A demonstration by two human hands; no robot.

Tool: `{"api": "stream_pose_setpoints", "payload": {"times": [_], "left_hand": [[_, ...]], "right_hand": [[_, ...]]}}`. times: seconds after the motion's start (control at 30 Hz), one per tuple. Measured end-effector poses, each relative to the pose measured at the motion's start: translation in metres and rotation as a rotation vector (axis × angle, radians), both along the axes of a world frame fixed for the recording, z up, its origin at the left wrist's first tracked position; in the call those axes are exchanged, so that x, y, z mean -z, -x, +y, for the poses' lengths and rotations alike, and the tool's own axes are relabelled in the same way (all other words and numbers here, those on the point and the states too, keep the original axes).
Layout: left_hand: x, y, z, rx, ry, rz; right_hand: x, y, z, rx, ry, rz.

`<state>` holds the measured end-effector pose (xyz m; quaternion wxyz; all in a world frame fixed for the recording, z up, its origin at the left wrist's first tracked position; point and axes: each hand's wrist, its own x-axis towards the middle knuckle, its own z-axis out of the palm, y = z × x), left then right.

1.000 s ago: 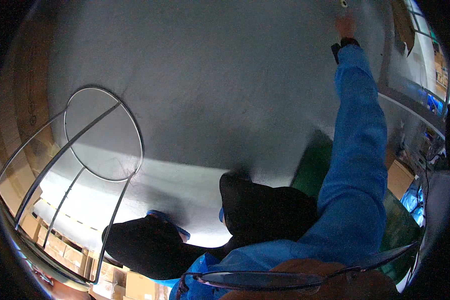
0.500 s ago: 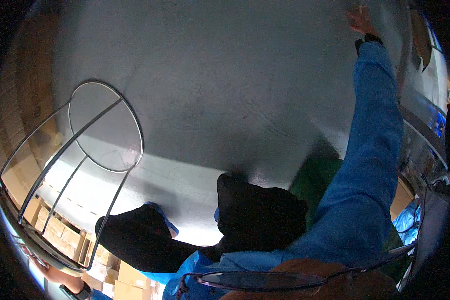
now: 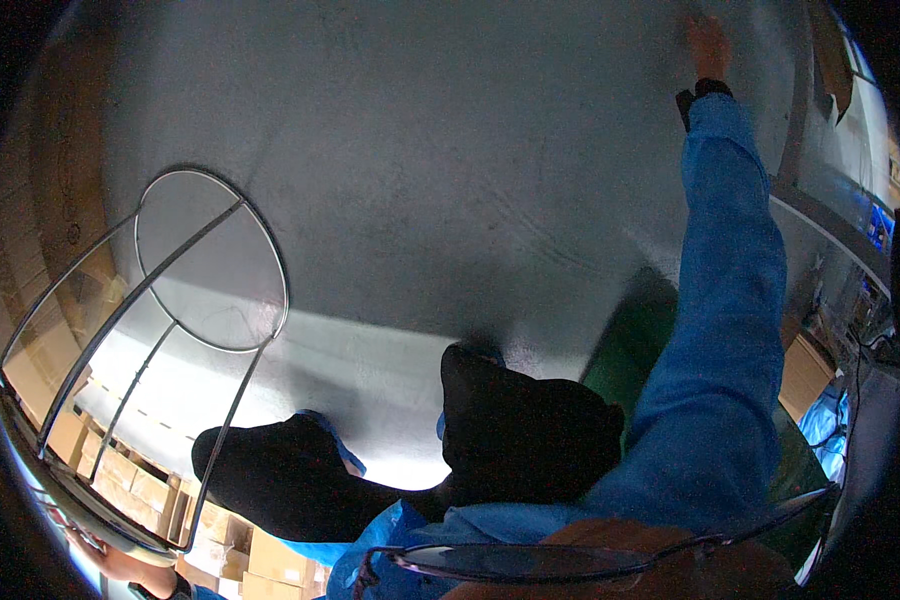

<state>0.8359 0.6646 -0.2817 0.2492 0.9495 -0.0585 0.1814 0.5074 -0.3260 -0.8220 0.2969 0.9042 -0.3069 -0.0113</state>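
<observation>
My right arm, in a blue sleeve, stretches forward over the grey floor (image 3: pixel 390 140). Beyond a dark wristband, my right hand (image 3: pixel 707 48) is somewhat blurred; its fingers look stretched out, with nothing visible in them. At the lower left edge, my left hand (image 3: pixel 125 568) lies by the rounded rim (image 3: pixel 100 510) of a metal wire frame. Its fingers look bent, and whatever they hold cannot be made out. The wire frame has several thin rods running from this rim to a shiny ring (image 3: pixel 288 285). I cannot tell whether the ring touches the floor.
Brown cartons (image 3: pixel 275 555) stand at the lower left, and a brown cardboard surface (image 3: pixel 65 170) lines the left side. A green patch (image 3: pixel 625 345) lies beside my dark-trousered legs (image 3: pixel 530 420). Cables, a carton (image 3: pixel 805 375) and blue plastic (image 3: pixel 828 430) are at the right.
My right arm has shifted slightly left, and its hand has moved left and a little down in the picture. My left hand sits slightly lower. The wire frame has hardly moved.
</observation>
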Motion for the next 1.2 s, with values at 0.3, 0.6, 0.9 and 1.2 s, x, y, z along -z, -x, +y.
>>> {"api": "stream_pose_setpoints", "payload": {"times": [0.3, 0.6, 0.9, 1.2], "left_hand": [[0.009, 0.008, -0.078, -0.175, 0.252, 0.07], [-0.003, -0.002, -0.044, -0.248, 0.093, 0.126], [-0.009, -0.016, -0.004, -0.055, -0.278, 0.129], [-0.005, -0.011, -0.012, -0.014, 0.073, 0.173]], "right_hand": [[-0.057, -0.045, 0.047, 0.341, -0.329, -0.17], [-0.033, -0.037, 0.047, 0.363, -0.467, -0.338], [-0.022, -0.038, 0.05, 0.437, -0.564, -0.436], [-0.046, -0.046, 0.041, 0.47, -0.655, -0.558]]}}
